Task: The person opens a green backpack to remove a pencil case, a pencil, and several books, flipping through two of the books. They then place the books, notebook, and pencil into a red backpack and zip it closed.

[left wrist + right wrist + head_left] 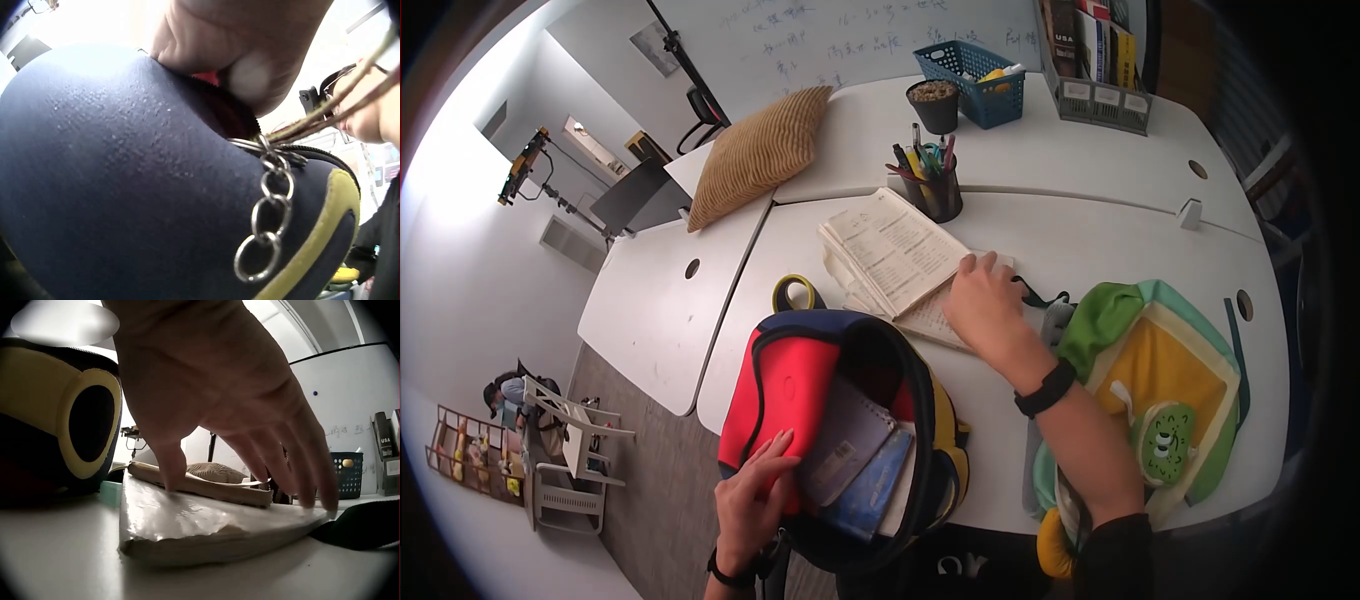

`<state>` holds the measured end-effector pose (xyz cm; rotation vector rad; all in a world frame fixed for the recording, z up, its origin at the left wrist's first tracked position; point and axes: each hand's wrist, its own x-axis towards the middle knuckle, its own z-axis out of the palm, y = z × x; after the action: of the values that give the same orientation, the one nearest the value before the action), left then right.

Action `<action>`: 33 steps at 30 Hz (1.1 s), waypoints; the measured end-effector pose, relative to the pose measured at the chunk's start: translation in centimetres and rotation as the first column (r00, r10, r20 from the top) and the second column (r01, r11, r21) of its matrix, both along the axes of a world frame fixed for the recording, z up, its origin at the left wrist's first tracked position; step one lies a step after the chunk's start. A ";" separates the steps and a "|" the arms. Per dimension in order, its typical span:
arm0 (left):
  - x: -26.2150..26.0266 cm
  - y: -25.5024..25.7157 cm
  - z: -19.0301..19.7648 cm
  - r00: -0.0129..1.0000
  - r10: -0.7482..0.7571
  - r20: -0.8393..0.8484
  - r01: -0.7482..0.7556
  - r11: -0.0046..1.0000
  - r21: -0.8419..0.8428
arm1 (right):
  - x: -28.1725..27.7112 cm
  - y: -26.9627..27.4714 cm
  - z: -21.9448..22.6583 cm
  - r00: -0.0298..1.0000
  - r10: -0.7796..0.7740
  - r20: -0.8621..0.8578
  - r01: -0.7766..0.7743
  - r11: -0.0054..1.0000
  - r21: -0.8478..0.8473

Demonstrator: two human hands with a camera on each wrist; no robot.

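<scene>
A backpack (855,325) with a red lining panel, dark blue trim and yellow side patches gapes at the table's front edge. Inside it are a grey-purple notebook (845,450) and a blue-covered book (875,485). My left hand (755,495) grips the backpack's left rim, its fingers over the red panel. A metal chain (272,212) hangs by that rim in the left wrist view. My right hand (990,305) spreads over a thick book with a shiny clear cover (181,519), fingertips touching it. An open, worn book (900,250) lies partly on top of that one.
Right of my right arm lies a green and yellow bag (1170,370) with a green plush face (1168,443). Behind the books stand a pen cup (935,190), a potted plant (933,105), a blue basket (990,95) and a book rack (1100,100). A tape roll (795,293) and brown cushion (760,155) are leftward.
</scene>
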<state>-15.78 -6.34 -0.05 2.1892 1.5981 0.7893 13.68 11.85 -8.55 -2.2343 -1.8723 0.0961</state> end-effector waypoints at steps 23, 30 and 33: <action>0.5 0.1 -0.4 0.998 -0.019 -0.053 0.020 0.999 0.027 | 0.0 -1.1 3.0 0.988 0.120 -0.102 -0.151 0.904 -0.400; 0.6 0.1 -0.4 0.998 -0.021 -0.059 0.023 0.999 0.031 | -1.1 -1.3 1.7 0.980 0.201 -0.014 -0.200 0.967 -0.157; 0.5 0.0 -0.5 0.998 -0.022 -0.058 0.024 0.999 0.041 | 0.8 -0.7 1.5 0.955 0.285 -0.083 -0.287 0.958 -0.021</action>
<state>-15.26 -6.30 -0.55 2.2753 1.5939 0.7664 14.44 11.15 -7.04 -1.9322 -2.1513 0.2605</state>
